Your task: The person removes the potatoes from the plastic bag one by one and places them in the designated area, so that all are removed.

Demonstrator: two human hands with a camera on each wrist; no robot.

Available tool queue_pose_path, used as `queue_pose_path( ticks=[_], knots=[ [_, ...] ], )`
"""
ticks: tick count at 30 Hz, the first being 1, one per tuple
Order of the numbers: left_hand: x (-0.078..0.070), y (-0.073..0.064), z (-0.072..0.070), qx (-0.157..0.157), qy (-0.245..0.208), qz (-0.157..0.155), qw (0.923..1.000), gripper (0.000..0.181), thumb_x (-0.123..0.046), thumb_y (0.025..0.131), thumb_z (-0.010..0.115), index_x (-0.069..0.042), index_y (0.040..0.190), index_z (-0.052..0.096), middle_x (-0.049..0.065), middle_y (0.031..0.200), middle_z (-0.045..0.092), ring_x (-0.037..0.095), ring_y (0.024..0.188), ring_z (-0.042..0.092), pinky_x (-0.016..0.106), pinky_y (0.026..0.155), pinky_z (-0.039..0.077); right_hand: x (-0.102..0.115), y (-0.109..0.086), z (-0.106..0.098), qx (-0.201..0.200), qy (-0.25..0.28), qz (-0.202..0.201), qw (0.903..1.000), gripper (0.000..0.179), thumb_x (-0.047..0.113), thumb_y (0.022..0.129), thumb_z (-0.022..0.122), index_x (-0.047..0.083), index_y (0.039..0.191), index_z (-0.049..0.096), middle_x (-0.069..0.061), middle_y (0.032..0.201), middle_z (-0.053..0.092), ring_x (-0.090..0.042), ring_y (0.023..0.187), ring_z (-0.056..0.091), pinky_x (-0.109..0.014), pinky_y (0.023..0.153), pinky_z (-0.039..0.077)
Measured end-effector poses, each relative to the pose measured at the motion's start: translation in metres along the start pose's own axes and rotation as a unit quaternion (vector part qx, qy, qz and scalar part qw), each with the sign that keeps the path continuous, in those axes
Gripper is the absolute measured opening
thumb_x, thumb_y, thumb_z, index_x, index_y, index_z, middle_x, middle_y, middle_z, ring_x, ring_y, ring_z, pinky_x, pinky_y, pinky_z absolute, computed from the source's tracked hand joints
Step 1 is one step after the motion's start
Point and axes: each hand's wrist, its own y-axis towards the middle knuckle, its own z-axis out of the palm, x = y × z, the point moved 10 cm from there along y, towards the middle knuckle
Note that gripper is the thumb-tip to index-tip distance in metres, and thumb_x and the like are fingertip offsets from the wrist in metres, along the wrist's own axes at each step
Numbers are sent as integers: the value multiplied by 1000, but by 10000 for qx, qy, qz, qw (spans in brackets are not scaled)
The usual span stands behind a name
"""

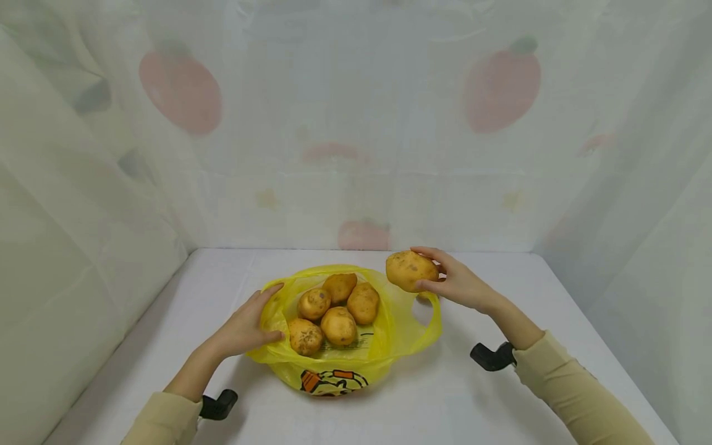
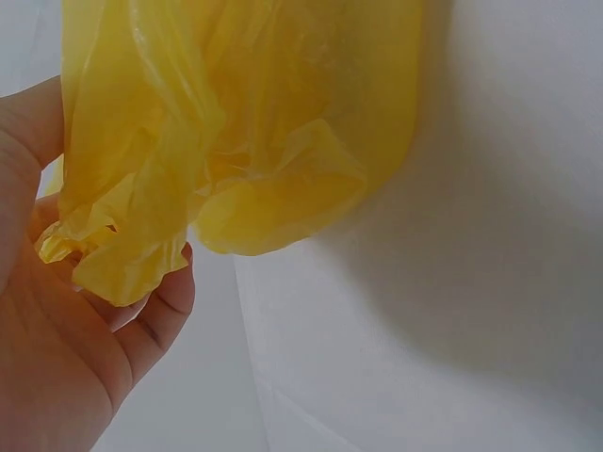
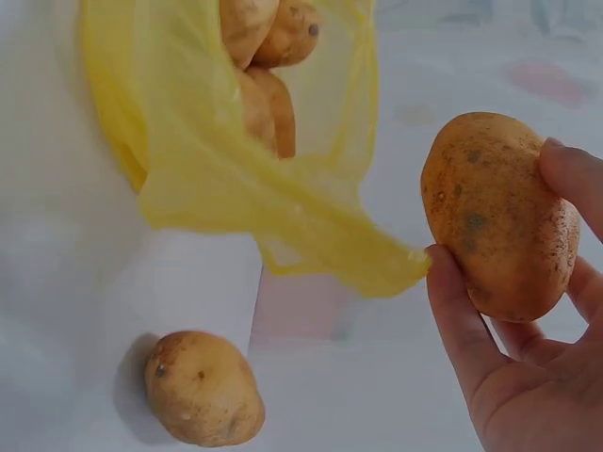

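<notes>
A yellow plastic bag lies on the table with its mouth spread open and several potatoes inside. My left hand holds the bag's left rim, and in the left wrist view crumpled yellow film lies between thumb and fingers. Above the bag's right side, my right hand grips a large potato between thumb and fingers. In the right wrist view this potato shows brown specks, and the tip of the bag's handle reaches right to a fingertip.
Another potato rests on the table just right of the bag, mostly hidden behind its handle in the head view. The white table is enclosed by pale curtains at the back and both sides.
</notes>
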Motion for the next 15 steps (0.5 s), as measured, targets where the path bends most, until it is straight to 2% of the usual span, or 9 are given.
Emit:
queue_pose_path(
  ticks=[5,11,15],
  knots=[
    [0,0,0,1,-12,-9,10000,93,-27,70,80,-18,145,26,21,145,32,52,132,16,71,93,25,-13,0,-12,-277,-42,120,9995,66,35,83,67,29,140,34,-1,141,35,-27,112,49,-38,88,48],
    [-1,-1,-1,-14,-20,17,10000,93,-27,69,80,-17,145,26,21,144,32,52,132,17,71,93,26,-28,1,-24,-532,-122,173,9984,67,37,85,64,26,142,31,-6,146,31,-31,115,49,-37,85,49],
    [-2,-1,-1,-12,-32,9,10000,93,-27,70,80,-17,145,26,21,145,32,53,132,17,71,93,26,-42,1,-32,-693,-82,356,9969,68,39,85,63,25,143,30,-9,146,29,-32,114,48,-39,86,48]
  ],
)
